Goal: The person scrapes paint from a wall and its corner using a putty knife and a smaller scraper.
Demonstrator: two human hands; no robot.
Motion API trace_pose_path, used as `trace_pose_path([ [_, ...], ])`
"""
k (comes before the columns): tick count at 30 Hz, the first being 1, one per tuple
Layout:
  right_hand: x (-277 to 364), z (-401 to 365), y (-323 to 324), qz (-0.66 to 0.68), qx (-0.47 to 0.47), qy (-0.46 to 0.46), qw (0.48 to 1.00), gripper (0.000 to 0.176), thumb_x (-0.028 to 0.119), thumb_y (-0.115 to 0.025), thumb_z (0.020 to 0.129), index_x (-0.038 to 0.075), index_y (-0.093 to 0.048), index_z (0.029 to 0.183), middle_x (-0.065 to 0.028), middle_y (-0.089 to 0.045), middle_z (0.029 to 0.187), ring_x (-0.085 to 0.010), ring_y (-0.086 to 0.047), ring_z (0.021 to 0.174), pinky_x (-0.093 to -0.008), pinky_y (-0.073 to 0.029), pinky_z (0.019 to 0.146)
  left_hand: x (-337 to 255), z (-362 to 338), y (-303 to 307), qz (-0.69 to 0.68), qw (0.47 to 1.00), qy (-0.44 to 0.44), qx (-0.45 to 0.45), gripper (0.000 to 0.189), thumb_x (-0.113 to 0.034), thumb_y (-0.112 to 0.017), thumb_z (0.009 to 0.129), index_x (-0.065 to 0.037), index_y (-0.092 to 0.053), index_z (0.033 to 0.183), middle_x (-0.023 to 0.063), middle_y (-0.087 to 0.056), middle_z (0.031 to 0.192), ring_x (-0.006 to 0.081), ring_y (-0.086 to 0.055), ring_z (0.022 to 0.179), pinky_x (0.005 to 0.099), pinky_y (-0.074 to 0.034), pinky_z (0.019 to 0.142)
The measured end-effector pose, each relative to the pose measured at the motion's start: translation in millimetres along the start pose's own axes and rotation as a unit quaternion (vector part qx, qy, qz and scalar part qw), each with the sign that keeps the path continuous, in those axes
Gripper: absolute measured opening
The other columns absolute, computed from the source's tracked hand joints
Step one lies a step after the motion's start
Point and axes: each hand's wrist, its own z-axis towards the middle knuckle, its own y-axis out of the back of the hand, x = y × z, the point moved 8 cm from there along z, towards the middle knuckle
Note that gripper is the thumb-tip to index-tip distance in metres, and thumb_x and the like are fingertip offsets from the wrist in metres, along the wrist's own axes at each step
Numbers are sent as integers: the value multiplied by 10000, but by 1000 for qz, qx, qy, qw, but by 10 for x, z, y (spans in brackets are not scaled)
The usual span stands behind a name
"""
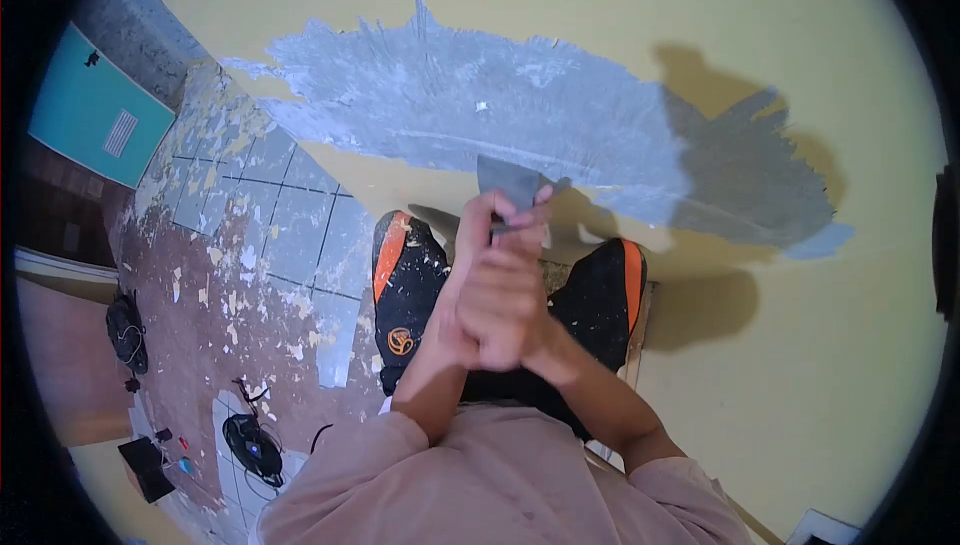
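Note:
A scraper's flat grey blade (pixel 508 181) is held up against the lower edge of a grey bare patch (pixel 420 95) on the yellow wall (pixel 800 35). My left hand (pixel 487 225) is closed around the scraper just behind the blade, with the thumb along it. Below it, my right hand (pixel 502 310) is closed in a fist, slightly blurred, overlapping my left hand and wrist. It seems to grip the lower part of the scraper; the handle is hidden by the fingers.
My knees in dark trousers with orange stripes (pixel 632 285) are close to the wall. Flakes of paint litter the tiled floor (pixel 300 215) at the left. Black objects with cords (pixel 252 448), a teal panel (pixel 100 110) and a shoe-like dark item (pixel 126 333) are farther left.

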Motion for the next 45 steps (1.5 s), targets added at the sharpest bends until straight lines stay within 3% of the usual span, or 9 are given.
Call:
trace_pose_path([
  [5,-59,64,-51,-11,10,-10,1000,283,29,-618,597,54,-374,456,-49,-399,470,-228,-432,444,-331,-356,495,-197,238,-284,-170,975,93,105,372,-152,-407,810,58,-361,1114,129,-509,867,178,-556,726,273,-488,670],
  [7,-28,54,-93,-1,2,-13,1000,277,30,-617,596,57,-380,455,-43,-398,467,-223,-434,448,-330,-358,493,-262,126,-658,-599,669,370,238,351,-154,-404,816,54,-364,1096,102,-485,828,154,-531,694,262,-478,657],
  [25,-176,6,-361,14,23,-35,999,271,5,-608,610,60,-380,475,-59,-376,477,-229,-416,443,-350,-327,485,332,166,109,-532,781,323,50,387,-87,-474,757,58,-372,1100,35,-379,709,110,-395,545,225,-416,514],
  [29,-734,-161,-521,-50,29,-130,990,270,78,-629,625,79,-431,442,-53,-464,460,-206,-496,458,-322,-394,510,286,113,602,-131,989,-45,41,378,-59,-468,738,69,-391,1086,50,-384,705,99,-350,467,211,-387,425],
  [31,-443,-69,-420,-40,39,-96,994,265,77,-629,632,69,-439,447,-59,-475,467,-213,-497,458,-326,-398,507,286,275,371,-365,909,172,109,347,-70,-438,763,65,-393,1079,44,-364,703,100,-354,493,214,-393,460],
  [32,-335,-42,-397,-24,59,-71,995,260,76,-629,638,60,-447,453,-64,-486,473,-220,-497,458,-329,-403,504,218,149,20,-560,723,374,154,319,-82,-407,788,61,-395,1073,37,-344,702,102,-358,519,218,-400,495],
  [38,-359,-93,-336,-45,28,-82,995,271,71,-619,626,72,-428,434,-42,-446,440,-196,-479,429,-326,-407,494,221,88,173,-383,903,185,-57,396,-58,-453,741,74,-367,1104,57,-368,698,98,-344,464,223,-380,412],
  [41,-170,-83,-109,-8,26,-62,998,216,24,-594,632,39,-437,485,-86,-444,500,-245,-449,460,-322,-377,502,-33,-65,-622,-596,680,378,199,367,-115,-459,712,20,-424,1051,23,-389,679,122,-402,536,235,-390,518],
  [45,-698,-494,-51,-13,45,-134,990,222,32,-609,629,65,-433,497,-51,-397,513,-238,-419,471,-311,-375,502,218,-141,-729,-595,684,378,189,367,-125,-452,722,14,-416,1060,21,-364,669,124,-390,537,232,-381,522],
])
